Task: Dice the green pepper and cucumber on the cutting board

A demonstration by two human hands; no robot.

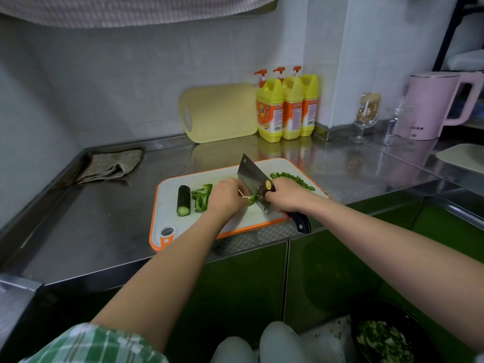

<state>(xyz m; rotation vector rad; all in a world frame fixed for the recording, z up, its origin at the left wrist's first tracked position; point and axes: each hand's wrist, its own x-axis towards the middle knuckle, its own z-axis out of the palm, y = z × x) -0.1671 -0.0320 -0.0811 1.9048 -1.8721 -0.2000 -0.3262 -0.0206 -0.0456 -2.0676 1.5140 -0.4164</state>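
Shiny steel surface (104, 218), white board (167, 205) with orange rim: a dark, bumpy cucumber chunk (183, 200) lies at the board's left, apart from the left hand (227, 196), with glossy pepper strips (201, 199) in between. The left hand is curled, pinning a pepper piece (252, 199) against the broad flat knife (252, 176). The right hand (286, 196) is clenched round the knife's black handle, with the diced pepper pile (290, 179) just beyond it.
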